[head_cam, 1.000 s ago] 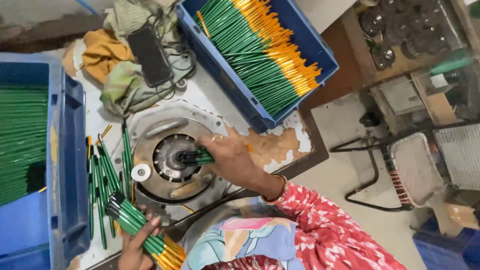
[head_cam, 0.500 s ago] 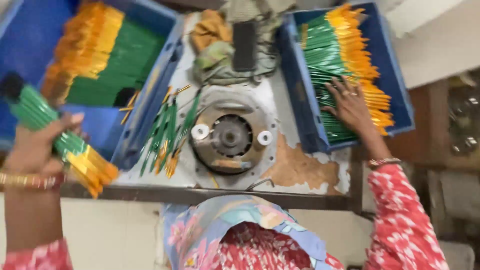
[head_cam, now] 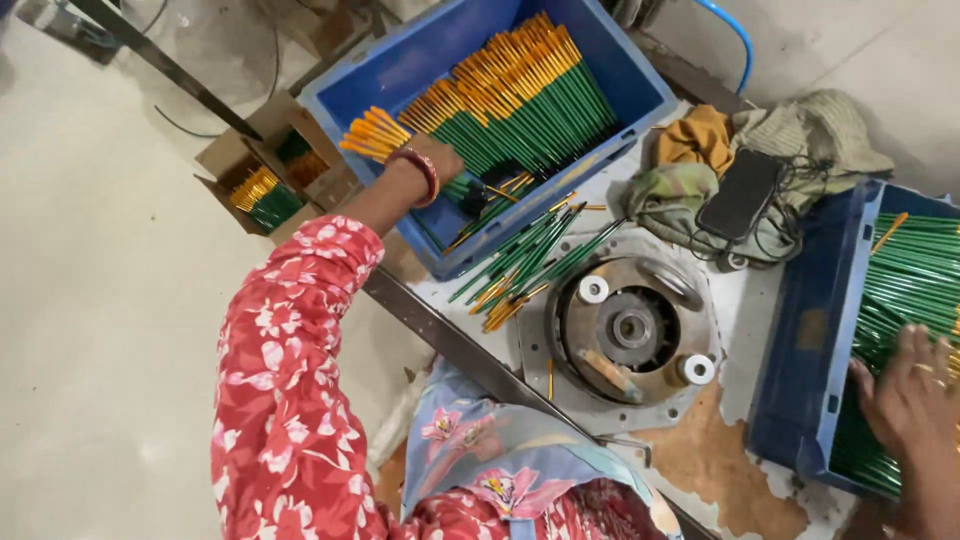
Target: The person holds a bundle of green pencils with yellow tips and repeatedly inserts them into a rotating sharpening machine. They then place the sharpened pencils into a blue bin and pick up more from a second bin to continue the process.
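The left hand (head_cam: 440, 165) reaches over the near wall of the far blue crate (head_cam: 400, 75) and is closed around a bundle (head_cam: 385, 135) of green sticks with orange tips; the orange ends fan out to the left of the wrist, which wears a red bangle (head_cam: 425, 172). The rest of that crate is filled with rows of the same sticks (head_cam: 530, 100), orange tips pointing far and green shafts toward the bench. The right hand (head_cam: 905, 395) rests at the right edge of the view, fingers spread flat on the green sticks (head_cam: 915, 275) stacked in the right crate (head_cam: 810, 340); whether it grips any of them cannot be told. Between the two crates, on the worn white bench (head_cam: 740, 440), sits a round metal machine (head_cam: 630, 330) with a hub at its middle and two white rollers on its rim. A loose pile of sticks (head_cam: 530, 262) lies just left of the machine, touching the near wall of the far crate. Beyond the machine are crumpled cloths (head_cam: 700, 150) with a dark phone (head_cam: 740, 195) lying on them among cables. On the floor at far left a cardboard box (head_cam: 270, 175) holds more green and orange sticks. The person's sleeve (head_cam: 290, 380) is red with a white flower print.
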